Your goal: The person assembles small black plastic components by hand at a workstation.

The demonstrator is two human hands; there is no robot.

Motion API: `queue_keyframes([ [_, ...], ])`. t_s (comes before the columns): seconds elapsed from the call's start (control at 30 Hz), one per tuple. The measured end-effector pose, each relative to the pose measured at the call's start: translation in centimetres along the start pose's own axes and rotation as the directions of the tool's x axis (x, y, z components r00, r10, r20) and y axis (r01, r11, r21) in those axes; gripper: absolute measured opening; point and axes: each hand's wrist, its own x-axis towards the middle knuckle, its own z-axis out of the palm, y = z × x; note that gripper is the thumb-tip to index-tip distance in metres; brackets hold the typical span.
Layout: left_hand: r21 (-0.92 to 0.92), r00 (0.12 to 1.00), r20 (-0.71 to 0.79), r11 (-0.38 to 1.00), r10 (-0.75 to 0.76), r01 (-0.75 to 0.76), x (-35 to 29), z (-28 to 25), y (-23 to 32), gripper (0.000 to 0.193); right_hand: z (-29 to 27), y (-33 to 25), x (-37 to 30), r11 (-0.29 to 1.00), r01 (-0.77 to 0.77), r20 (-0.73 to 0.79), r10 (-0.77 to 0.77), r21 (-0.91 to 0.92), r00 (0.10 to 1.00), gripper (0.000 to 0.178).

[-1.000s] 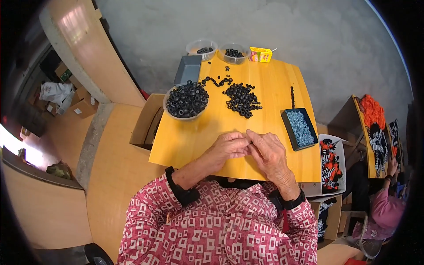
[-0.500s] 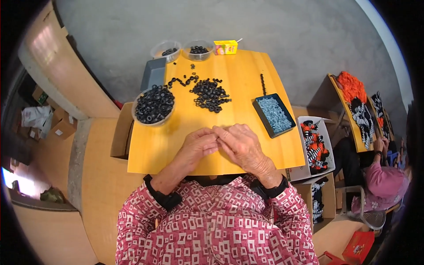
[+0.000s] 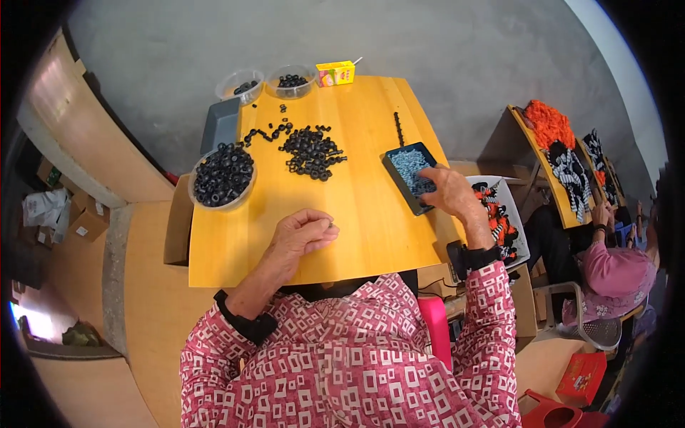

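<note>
My left hand is held over the near part of the yellow table. Its thumb and fingertips are pinched on a tiny thing too small to name. At the right, my right hand reaches into a dark shallow tray of small blue-grey pieces. Its thumb and forefinger are spread among them. A loose pile of black rings lies mid-table, beyond my left hand. To its left stands a clear bowl filled with more black rings.
At the far edge are two clear tubs, a yellow carton and a grey tray. A dark twisted rod lies behind the dark tray. A white box of striped and orange pieces stands right. Another person sits far right.
My hands have come apart. The right one has moved right and away from me into the dark tray, while the left stays pinched near the same place. The view has shifted slightly.
</note>
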Motion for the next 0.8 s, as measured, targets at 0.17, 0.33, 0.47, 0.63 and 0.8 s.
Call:
queue_keyframes([
  [0.17, -0.011, 1.000, 0.011, 1.000, 0.001, -0.001, -0.1, 0.1, -0.3, 0.019, 1.3, 0.2, 0.3, 0.995, 0.055, -0.045, -0.052, 0.088, 0.998, 0.023],
  [0.33, -0.009, 1.000, 0.012, 1.000, 0.000, 0.000, 0.1, 0.3, 0.0, 0.017, 1.1, 2.6, 0.9, 0.978, 0.012, -0.177, 0.026, 0.207, 0.984, 0.025],
  [0.47, -0.015, 1.000, 0.018, 1.000, 0.026, -0.026, 0.1, -0.1, 0.3, 0.016, -1.2, 1.2, 0.9, 0.997, 0.023, 0.039, -0.026, 0.079, 0.999, 0.048],
  [0.63, -0.022, 1.000, 0.002, 0.999, 0.024, -0.024, -0.2, -0.4, -0.3, 0.017, 1.3, 0.8, 0.4, 0.998, 0.064, 0.008, -0.064, 0.014, 0.998, 0.034],
  [0.8, -0.017, 1.000, -0.013, 1.000, 0.008, -0.008, 0.9, 0.0, -0.6, 0.017, 2.6, 2.0, 2.0, 0.985, 0.002, -0.073, 0.011, 0.172, 0.997, 0.013],
])
